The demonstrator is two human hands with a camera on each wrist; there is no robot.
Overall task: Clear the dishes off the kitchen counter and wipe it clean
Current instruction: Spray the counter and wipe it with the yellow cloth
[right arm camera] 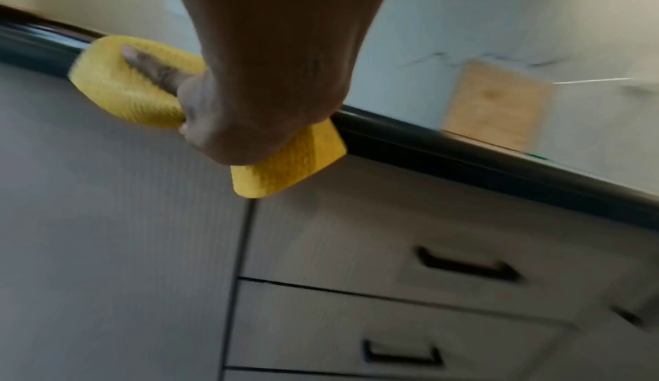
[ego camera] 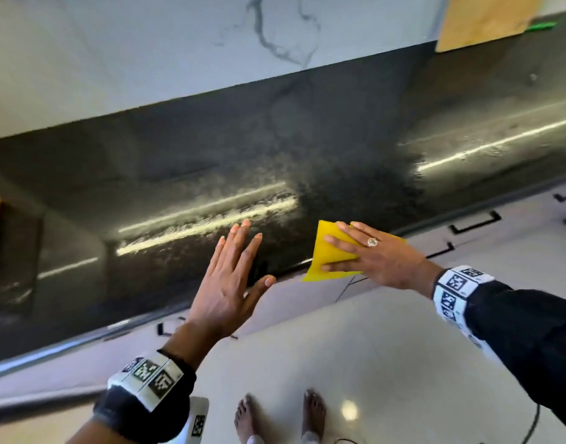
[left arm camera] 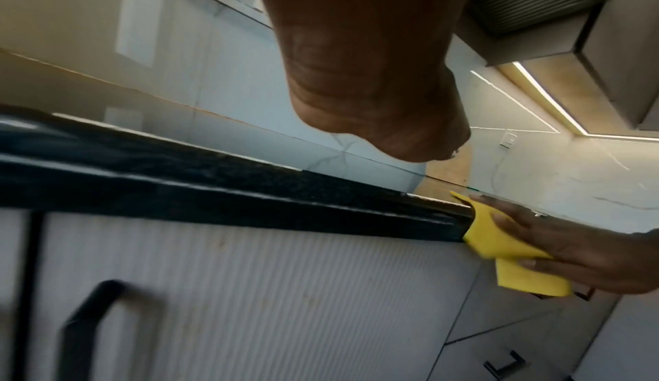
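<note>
Dark speckled counter [ego camera: 307, 149] runs below a white marbled backsplash [ego camera: 147, 52]; wet streaks show on its surface. White ribbed cabinet fronts [left arm camera: 267, 288] with black handles below. Right hand [ego camera: 371, 254] lies flat, fingers spread straight, pressing a yellow cloth [ego camera: 331, 251] on the counter's front edge, cloth overhanging. Left hand [ego camera: 233, 277] beside it, fingers extended, holding nothing, over the counter edge.

Head view bright and even; long glare streaks on the dark counter [ego camera: 339, 149], wide-angle bending at frame edges. Left wrist view: lit strip [left arm camera: 545, 99] under the cabinets, cabinet handle [left arm camera: 89, 328] motion-blurred. Right wrist view dimmer, soft throughout; drawer handles [right arm camera: 467, 266] smeared.
</note>
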